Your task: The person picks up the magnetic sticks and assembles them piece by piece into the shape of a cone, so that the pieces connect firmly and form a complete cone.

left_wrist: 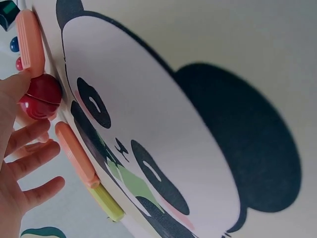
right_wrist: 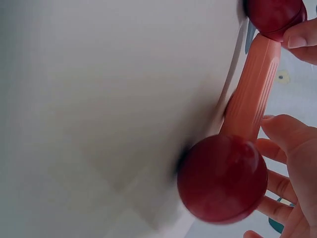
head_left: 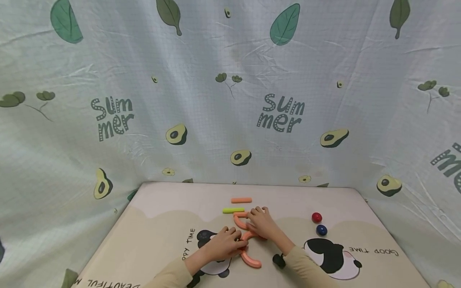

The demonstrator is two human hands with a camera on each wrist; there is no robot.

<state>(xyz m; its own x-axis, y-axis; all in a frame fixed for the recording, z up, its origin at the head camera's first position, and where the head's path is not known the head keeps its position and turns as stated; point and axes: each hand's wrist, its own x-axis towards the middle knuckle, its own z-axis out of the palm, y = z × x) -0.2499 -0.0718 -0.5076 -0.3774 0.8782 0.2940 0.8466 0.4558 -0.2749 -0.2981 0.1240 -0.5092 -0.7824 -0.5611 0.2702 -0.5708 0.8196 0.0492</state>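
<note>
Curved salmon rods (head_left: 251, 261) and glossy red balls (left_wrist: 43, 96) form a joined chain near the front middle of the mat. My left hand (head_left: 225, 243) pinches one red ball where it meets a salmon rod (left_wrist: 30, 43), its other fingers spread. Just beyond, my right hand (head_left: 263, 224) grips a ribbed salmon rod (right_wrist: 251, 87), thumb on its side, close to a large red ball (right_wrist: 223, 178). At the other end of that rod, the left fingertips touch another red ball (right_wrist: 275, 16). In the head view, the hands hide part of the chain.
Behind the chain lie a straight salmon rod (head_left: 241, 200) and a yellow-green rod (head_left: 233, 210). To the right sit a loose red ball (head_left: 317, 217) and a blue ball (head_left: 321, 230). A printed curtain (head_left: 216, 120) hangs behind the panda-patterned mat (head_left: 162, 224).
</note>
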